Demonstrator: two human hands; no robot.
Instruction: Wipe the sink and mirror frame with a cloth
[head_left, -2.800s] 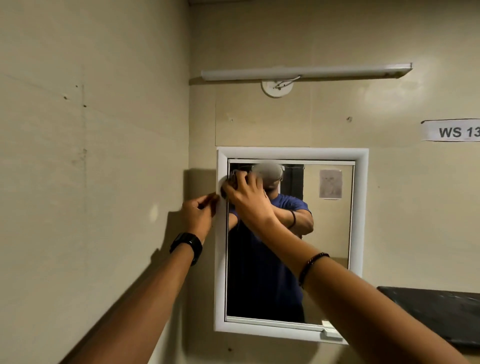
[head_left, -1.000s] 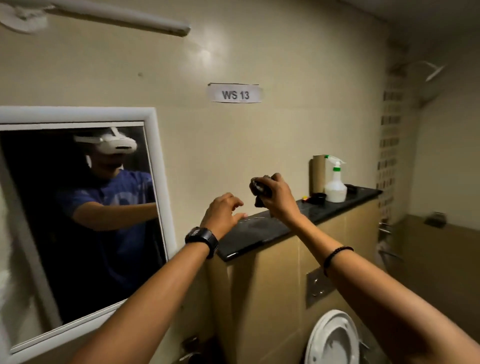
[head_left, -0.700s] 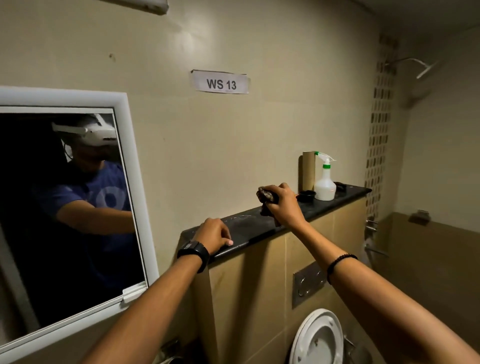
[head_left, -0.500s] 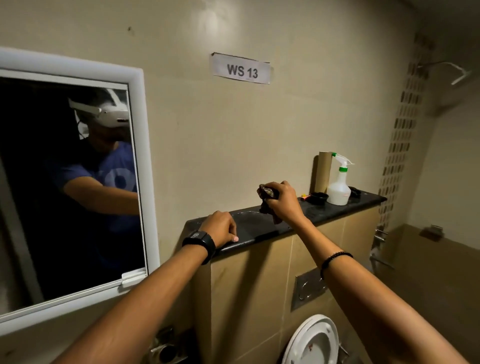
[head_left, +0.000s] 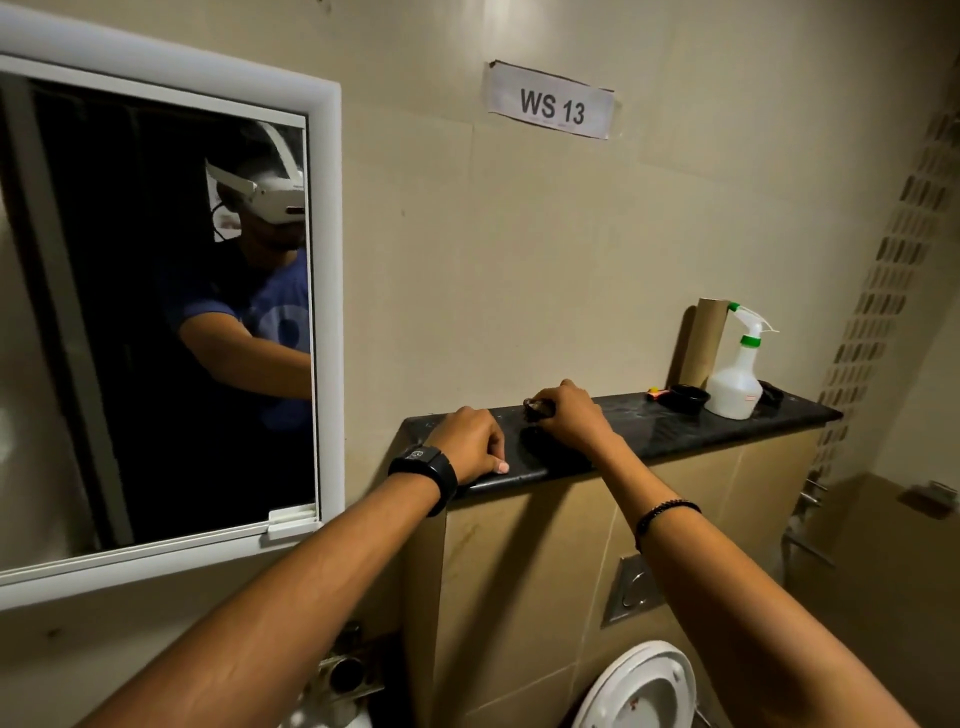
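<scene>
The white mirror frame (head_left: 330, 291) hangs on the wall at the left. To its right runs a black stone ledge (head_left: 670, 426). My right hand (head_left: 569, 415) grips a small dark cloth (head_left: 535, 408) and holds it down on the ledge. My left hand (head_left: 470, 444), with a black watch at the wrist, rests with curled fingers on the ledge's front edge, holding nothing. The sink is out of view, apart from a chrome fitting (head_left: 345, 670) at the bottom.
At the far end of the ledge stand a white spray bottle (head_left: 736, 382), a cardboard tube (head_left: 704, 343) and a small black dish (head_left: 688, 397). A white toilet lid (head_left: 639, 688) sits below. A flush plate (head_left: 631, 590) is on the tiled panel.
My hands left the mirror frame and moved right to the ledge. In the last half second my right hand lowered the cloth onto the ledge; my left hand stayed on the edge.
</scene>
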